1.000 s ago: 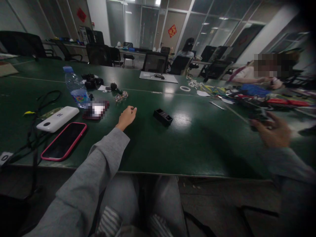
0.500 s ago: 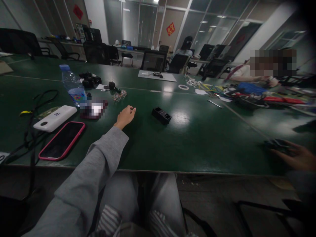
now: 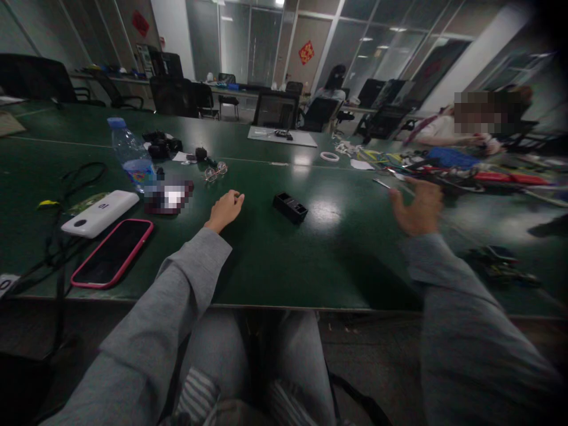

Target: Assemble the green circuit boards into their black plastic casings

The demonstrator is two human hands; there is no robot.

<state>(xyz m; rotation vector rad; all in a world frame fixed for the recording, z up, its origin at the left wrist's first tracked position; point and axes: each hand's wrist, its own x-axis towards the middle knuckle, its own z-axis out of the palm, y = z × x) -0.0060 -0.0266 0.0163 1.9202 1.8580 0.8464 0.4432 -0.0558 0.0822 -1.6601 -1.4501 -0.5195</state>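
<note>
On the green table (image 3: 248, 266), my left hand (image 3: 227, 210) rests loosely curled, with nothing visible in it. To its right lies a small black box-shaped part (image 3: 290, 207) with openings in its top, apart from both hands. My right hand (image 3: 419, 207) is raised over the table's right side, thumb and fingers apart, holding nothing; motion blurs it slightly. A dark device (image 3: 499, 257), its kind unclear, lies to the right of my right forearm. Near the right hand's thumb is a thin metallic tool (image 3: 381, 184).
At left are a pink-cased phone (image 3: 113, 253), a white power bank (image 3: 101, 213), a water bottle (image 3: 132, 155), black cords (image 3: 55, 236) and glasses (image 3: 216, 171). Farther back lies a roll of tape (image 3: 329, 157). Cables and tools (image 3: 452, 165) cover the far right, near a seated person (image 3: 437, 131).
My right hand has let go of the dark device at the right and moved left and forward, its fingers now spread. The left hand and the black box-shaped part stay put.
</note>
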